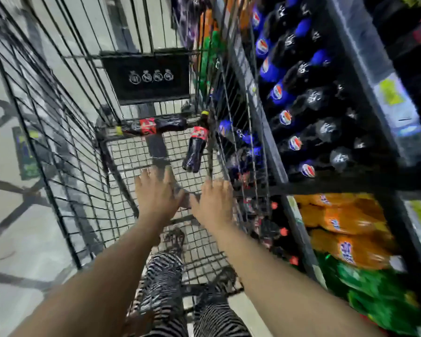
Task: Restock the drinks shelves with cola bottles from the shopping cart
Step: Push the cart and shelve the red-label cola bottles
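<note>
Cola bottles (153, 126) lie in cart (58, 142) (shelves (365, 57) right).

place: shop, drinks aisle | evidence: wire shopping cart (66, 132); shelves (350, 52) stacked with rows of soda bottles (287, 69); price tags (390, 92) on shelf edges

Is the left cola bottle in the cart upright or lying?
Lying: the dark red-labelled plastic cola bottle rests on its side on the black wire cart floor.

Shopping cart (66, 132): dark wire metal, matt. Cola bottles (195, 148): glossy plastic, paper-like red labels. Shelves (272, 152): dark metal.
</note>
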`<state>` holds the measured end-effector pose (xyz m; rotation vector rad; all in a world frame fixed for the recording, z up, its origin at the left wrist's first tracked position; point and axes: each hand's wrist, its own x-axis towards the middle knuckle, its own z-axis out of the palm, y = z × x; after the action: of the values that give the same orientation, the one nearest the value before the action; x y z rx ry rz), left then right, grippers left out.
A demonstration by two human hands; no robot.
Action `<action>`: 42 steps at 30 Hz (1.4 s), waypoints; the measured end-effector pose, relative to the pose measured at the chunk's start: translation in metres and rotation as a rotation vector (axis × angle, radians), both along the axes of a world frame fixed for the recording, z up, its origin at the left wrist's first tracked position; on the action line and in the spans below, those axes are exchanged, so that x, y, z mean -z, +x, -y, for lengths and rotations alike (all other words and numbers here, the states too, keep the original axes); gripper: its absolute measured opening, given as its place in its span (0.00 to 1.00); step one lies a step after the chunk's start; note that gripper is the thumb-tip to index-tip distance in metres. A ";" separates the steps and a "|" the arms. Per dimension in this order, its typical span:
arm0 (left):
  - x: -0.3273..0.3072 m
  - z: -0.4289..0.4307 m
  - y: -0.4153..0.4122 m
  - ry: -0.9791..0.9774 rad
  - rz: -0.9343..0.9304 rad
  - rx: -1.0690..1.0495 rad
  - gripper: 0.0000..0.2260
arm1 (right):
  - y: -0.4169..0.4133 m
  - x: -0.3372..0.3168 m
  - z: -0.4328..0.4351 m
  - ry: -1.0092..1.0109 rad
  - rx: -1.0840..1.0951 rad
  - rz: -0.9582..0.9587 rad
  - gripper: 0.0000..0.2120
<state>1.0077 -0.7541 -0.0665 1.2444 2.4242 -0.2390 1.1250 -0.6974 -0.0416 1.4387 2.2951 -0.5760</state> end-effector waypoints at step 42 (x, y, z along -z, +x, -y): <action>0.171 -0.051 -0.152 0.322 0.468 -0.373 0.34 | -0.104 0.212 -0.090 0.137 0.787 -0.295 0.35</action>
<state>0.8560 -0.7034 -0.2372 0.8167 2.2624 0.5110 1.0209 -0.6070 -0.2533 2.4795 1.9178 -0.9014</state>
